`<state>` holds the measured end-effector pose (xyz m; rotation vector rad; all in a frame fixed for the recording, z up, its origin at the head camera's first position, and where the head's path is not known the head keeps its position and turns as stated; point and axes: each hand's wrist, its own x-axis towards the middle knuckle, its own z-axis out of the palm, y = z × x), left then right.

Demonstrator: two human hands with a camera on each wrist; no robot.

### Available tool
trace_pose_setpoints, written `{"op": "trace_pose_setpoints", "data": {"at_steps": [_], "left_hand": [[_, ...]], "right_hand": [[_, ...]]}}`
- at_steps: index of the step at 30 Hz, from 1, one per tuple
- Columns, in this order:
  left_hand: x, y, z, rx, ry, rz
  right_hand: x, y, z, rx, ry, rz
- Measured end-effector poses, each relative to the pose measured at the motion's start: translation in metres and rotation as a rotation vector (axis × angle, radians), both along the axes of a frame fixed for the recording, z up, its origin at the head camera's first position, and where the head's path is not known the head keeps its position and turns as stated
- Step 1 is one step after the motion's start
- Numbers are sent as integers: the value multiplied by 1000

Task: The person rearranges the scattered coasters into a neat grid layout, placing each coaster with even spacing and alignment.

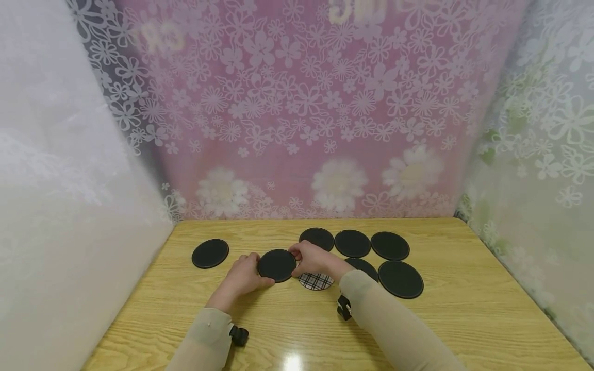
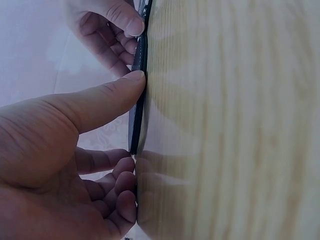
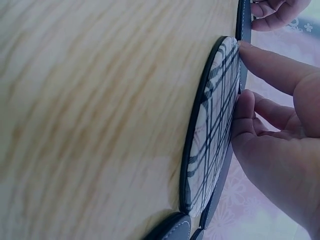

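Observation:
A round black coaster with a stitched edge (image 1: pixel 277 266) lies low over the table between the two hands. My left hand (image 1: pixel 242 275) grips its left side, the thumb (image 2: pixel 112 97) on the near edge and the fingers curled round the far side. At the opposite side my right hand (image 1: pixel 316 259) holds the same coaster's rim between thumb and fingers. Just right of it, partly hidden under the right hand, a coaster shows its plaid face (image 1: pixel 315 281); in the right wrist view this plaid coaster (image 3: pixel 212 132) overlaps the black one's edge.
Another black coaster (image 1: pixel 210 253) lies alone at the left. On the right, several more black coasters form two rows, among them a back one (image 1: pixel 352 243) and a front one (image 1: pixel 401 279). The right forearm covers part of the front row. Floral curtains (image 1: pixel 297 103) enclose the wooden table (image 1: pixel 287 330).

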<state>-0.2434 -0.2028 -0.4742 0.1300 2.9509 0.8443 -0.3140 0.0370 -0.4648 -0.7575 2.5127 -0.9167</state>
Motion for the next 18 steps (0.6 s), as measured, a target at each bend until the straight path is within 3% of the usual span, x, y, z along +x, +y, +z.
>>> {"op": "trace_pose_setpoints", "data": {"at_steps": [9,18], "left_hand": [[0,-2,1,29,-12,-4],[1,-3,7,85,-72,8]], "right_hand": [[-1,0,2,19,14,23],[2,-5,16,78,64,29]]}}
